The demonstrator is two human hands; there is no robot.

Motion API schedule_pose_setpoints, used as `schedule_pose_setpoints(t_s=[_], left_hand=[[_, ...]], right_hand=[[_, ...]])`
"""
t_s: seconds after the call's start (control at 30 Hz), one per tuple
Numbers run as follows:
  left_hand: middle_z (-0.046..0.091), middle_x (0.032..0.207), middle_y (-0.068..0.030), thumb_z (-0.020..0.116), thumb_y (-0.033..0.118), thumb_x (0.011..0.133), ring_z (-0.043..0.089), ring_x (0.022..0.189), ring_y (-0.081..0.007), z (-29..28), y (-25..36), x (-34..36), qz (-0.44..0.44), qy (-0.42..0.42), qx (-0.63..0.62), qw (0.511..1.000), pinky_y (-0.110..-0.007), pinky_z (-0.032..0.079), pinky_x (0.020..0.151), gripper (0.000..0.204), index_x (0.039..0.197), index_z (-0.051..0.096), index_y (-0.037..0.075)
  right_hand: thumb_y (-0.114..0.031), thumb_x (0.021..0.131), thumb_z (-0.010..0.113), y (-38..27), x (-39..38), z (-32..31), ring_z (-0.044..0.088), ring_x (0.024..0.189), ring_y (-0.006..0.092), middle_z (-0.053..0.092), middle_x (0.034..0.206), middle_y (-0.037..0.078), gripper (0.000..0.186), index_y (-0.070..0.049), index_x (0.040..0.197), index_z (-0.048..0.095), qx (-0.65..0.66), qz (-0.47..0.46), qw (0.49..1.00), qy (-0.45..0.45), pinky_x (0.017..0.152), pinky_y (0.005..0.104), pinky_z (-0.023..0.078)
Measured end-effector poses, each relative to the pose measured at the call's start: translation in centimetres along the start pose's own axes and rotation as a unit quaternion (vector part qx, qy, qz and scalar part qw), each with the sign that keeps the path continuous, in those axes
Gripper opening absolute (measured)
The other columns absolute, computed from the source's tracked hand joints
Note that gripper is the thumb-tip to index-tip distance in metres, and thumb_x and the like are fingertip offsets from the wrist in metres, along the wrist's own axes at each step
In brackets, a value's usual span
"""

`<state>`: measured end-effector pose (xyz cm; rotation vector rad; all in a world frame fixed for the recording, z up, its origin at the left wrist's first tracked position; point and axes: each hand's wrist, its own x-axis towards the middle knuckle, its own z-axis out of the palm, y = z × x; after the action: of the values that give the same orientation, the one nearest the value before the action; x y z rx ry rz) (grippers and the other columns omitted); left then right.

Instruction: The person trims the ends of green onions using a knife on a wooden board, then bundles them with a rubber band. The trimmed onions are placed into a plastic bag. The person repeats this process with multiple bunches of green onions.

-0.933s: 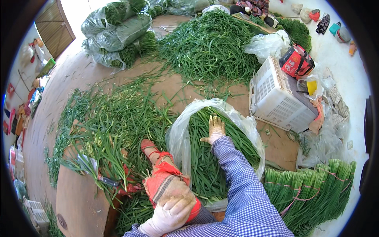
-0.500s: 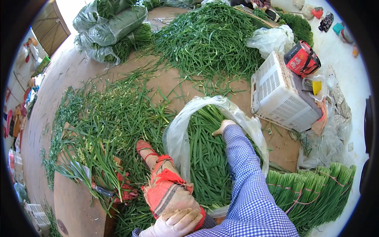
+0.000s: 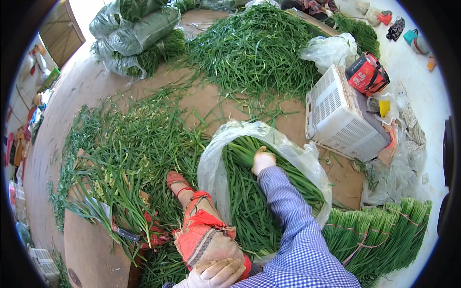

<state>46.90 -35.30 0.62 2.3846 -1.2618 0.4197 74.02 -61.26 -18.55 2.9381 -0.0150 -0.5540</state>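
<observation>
My right hand [image 3: 263, 160], in a pale glove, reaches into a clear plastic bag [image 3: 211, 173] that stands open in front of me. It is closed on a bunch of garlic chives [image 3: 240, 150] near the bag's far side; part of the fingers is hidden. More long green leaves [image 3: 252, 211] fill the bag below. My left hand [image 3: 216, 274], also gloved, lies over my knee, which is wrapped in red and tan cloth [image 3: 206, 240]. Nothing shows in its fingers, which are bent loosely across the cloth.
Loose chives and a knife [image 3: 127, 234] lie on a wooden board [image 3: 96, 254] at left. Tied bundles [image 3: 379, 235] stand at right, by a white crate [image 3: 348, 120]. Behind are a large green heap [image 3: 254, 48], stuffed bags [image 3: 139, 36] and another person [image 3: 314, 6].
My right hand has shifted left inside the bag, and the chives under it now lie across the bag's far and right side. The left hand stays on the knee.
</observation>
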Motion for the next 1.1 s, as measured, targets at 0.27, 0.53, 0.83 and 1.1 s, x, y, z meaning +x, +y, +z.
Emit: schedule_pose_setpoints(t_s=[0.27,0.53,0.83,1.1], left_hand=[[0.061,0.117,-0.0021,0.054,0.018,0.07,0.059,0.103,-0.0172,-0.1,-0.6,-1.1,-0.005,-0.001,-0.008,1.0,-0.031,0.048,0.082,0.049,0.118,0.063,0.018],[0.061,0.111,0.0029,0.057,0.017,0.067,0.06,0.094,-0.0122,-0.1,-0.1,-1.4,-0.011,-0.003,-0.006,1.0,-0.028,0.049,0.074,0.041,0.107,0.066,0.02],[0.061,0.111,0.0029,0.059,0.018,0.066,0.06,0.096,-0.0132,0.4,-0.5,-2.2,0.017,0.009,0.004,1.0,-0.027,0.049,0.073,0.042,0.108,0.066,0.019],[0.062,0.118,-0.0047,0.057,0.024,0.075,0.06,0.105,-0.0209,0.7,-0.6,-1.4,-0.002,0.052,-0.024,0.998,-0.034,0.049,0.081,0.043,0.116,0.064,0.014]], right_hand=[[-0.006,0.083,0.051,-8.3,-11.3,0.0,0.057,0.053,0.016,0.06,0.065,0.005,0.054,0.021,0.128,0.038,-0.157,-0.11,0.972,0.135,0.054,0.0343,0.043],[-0.031,0.065,0.075,-4.8,-9.0,-1.3,0.065,0.075,0.0275,0.066,0.083,0.014,0.093,0.014,0.135,0.031,-0.004,-0.089,0.996,0.029,0.073,0.0374,0.05],[-0.059,0.052,0.08,3.9,2.6,-2.1,0.016,0.142,0.0338,0.014,0.155,0.016,0.116,-0.015,0.147,0.03,0.101,-0.031,0.979,-0.177,0.114,0.0475,0.02],[-0.052,0.052,0.086,6.6,6.8,1.5,0.03,0.138,0.0312,0.027,0.151,0.02,0.13,-0.008,0.15,0.012,0.262,-0.012,0.92,-0.29,0.111,0.0384,0.03]])
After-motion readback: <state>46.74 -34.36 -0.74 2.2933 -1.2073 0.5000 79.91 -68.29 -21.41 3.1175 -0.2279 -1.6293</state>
